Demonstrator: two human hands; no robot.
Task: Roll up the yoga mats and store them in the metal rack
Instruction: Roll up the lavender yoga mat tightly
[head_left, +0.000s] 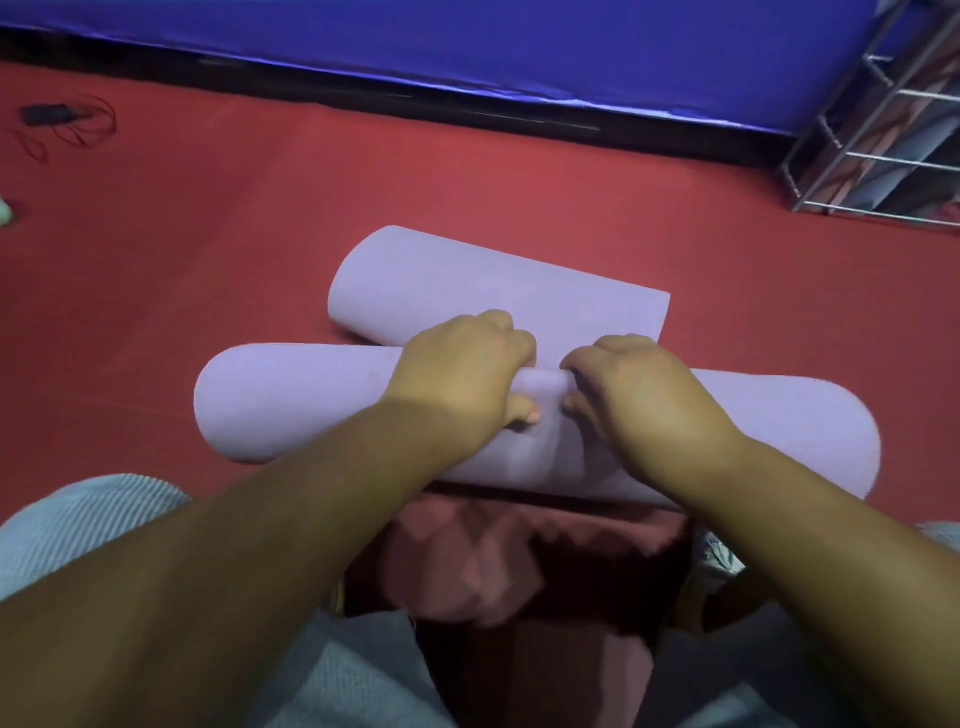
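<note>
A lilac yoga mat (291, 400) lies on the red floor in front of me, mostly rolled into a thick roll that runs left to right. A short flat end of it (467, 280) still lies unrolled beyond the roll. My left hand (462, 374) grips the roll at its middle, fingers curled over the top and thumb underneath. My right hand (639, 395) grips it right beside the left one, in the same way. The metal rack (878, 150) stands at the far right against the wall, with rolled mats inside it.
A red carpet (208, 234) covers the floor around the mat. A blue padded wall (467, 47) runs along the back. A black device with thin cables (52, 117) lies at the far left. My knees in grey trousers (78, 525) are at the bottom.
</note>
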